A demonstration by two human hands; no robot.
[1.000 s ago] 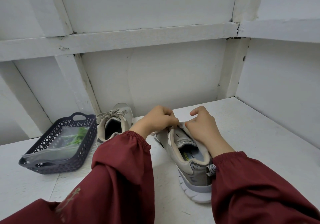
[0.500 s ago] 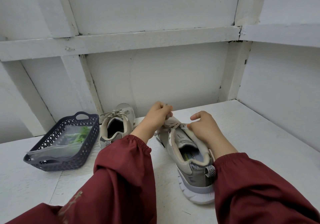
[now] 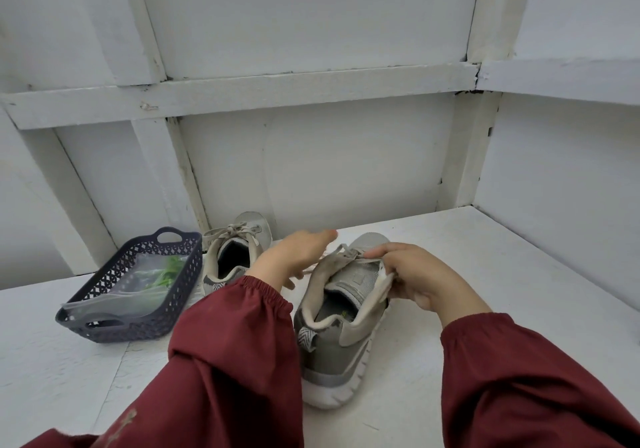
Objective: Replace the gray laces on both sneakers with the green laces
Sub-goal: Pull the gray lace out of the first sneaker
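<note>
The near gray sneaker (image 3: 341, 336) lies on the white table, heel toward me and tilted to the left. My right hand (image 3: 417, 283) grips the right side of its collar. The sneaker's gray lace (image 3: 346, 251) is loosened at the top eyelets, and one strand runs left under my left hand (image 3: 294, 257). That hand is blurred and seems to hold the strand. The second gray sneaker (image 3: 235, 257) stands behind, laced and tied. The green laces (image 3: 169, 271) lie in a clear plastic bag inside the dark basket (image 3: 114, 329).
The basket sits at the left of the table (image 3: 502, 267), next to the far sneaker. White panelled walls close off the back and the right side. My red sleeves cover the front of the table.
My left hand has swung away to the left of the sneaker's tongue, drawing a lace strand out. My right hand has shifted onto the collar's right side, and the sneaker has tipped and turned.
</note>
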